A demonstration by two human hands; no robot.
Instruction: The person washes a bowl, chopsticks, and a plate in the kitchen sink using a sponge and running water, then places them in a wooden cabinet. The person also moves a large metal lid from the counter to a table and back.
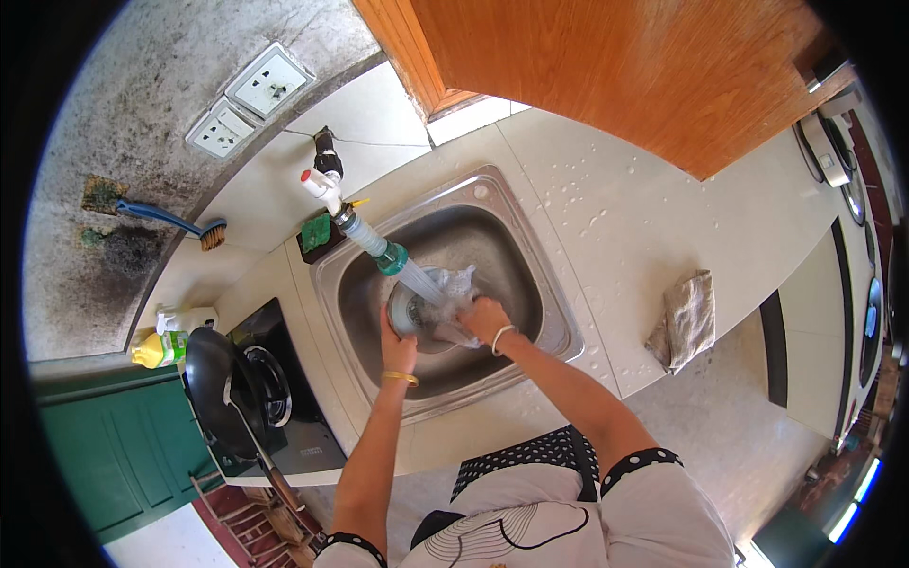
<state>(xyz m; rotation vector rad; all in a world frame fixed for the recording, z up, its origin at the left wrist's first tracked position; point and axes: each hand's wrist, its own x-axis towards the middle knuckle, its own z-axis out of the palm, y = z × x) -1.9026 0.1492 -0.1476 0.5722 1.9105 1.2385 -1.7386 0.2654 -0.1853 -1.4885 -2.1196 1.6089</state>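
Note:
Water runs from the faucet's green-tipped nozzle (392, 258) into the stainless steel sink (522, 248). Over the basin, my left hand (399, 349) grips the edge of a round, light-coloured dish (402, 309), its thumb on the near side. My right hand (487, 321) is closed on a wet, whitish cloth (458, 334) at the dish's right side, under the stream. Splashing water blurs the dish's middle, and the cloth hides part of its rim.
A folded cloth (685, 319) lies on the right counter (625, 248). The open wooden cabinet door (603, 64) juts over the back. A green scouring pad (316, 233) sits by the sink's left corner. A wok (220, 390) stands on the cooktop (305, 433); a brush (170, 216) hangs on the wall.

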